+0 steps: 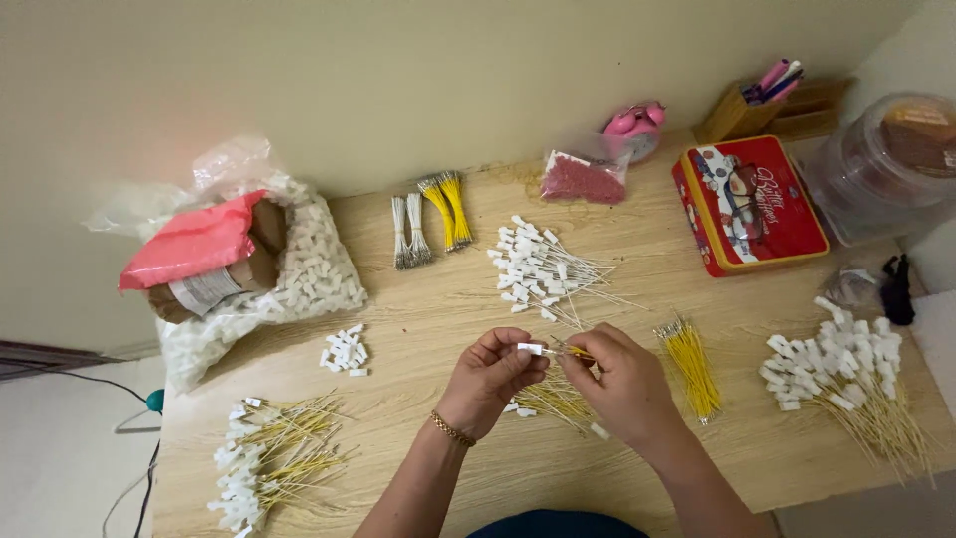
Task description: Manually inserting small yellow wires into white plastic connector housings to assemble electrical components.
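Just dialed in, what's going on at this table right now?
A person sits at a wooden table, working with both bare hands. The left hand pinches a small white connector, while the right hand holds a thin yellow wire up against it. A loose bunch of yellow wires lies beneath the hands. Piles of wires already tipped with white connectors lie around, and a bag of white connectors sits at the left.
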